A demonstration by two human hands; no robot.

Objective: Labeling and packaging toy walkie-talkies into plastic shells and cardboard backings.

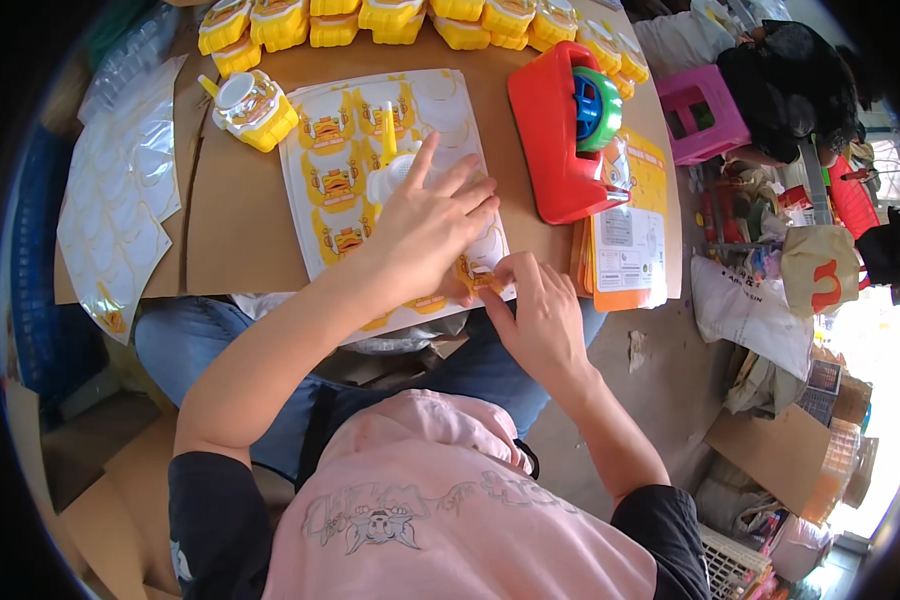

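A white sticker sheet (350, 140) with yellow-and-orange stickers lies on the cardboard tabletop (240, 210). My left hand (425, 225) presses flat on the sheet, fingers spread, beside a small white piece with a yellow stick (388, 165). My right hand (535, 310) pinches a yellow sticker (475, 275) at the sheet's near right corner, peeling it up. A yellow-and-white toy box (253, 108) stands left of the sheet.
A row of several yellow toy boxes (400, 18) lines the far edge. A red tape dispenser (560, 130) with a green-blue roll sits right, above orange cards (625, 240). Used backing sheets (120, 200) hang left. A pink stool (705, 110) and bags crowd the floor at right.
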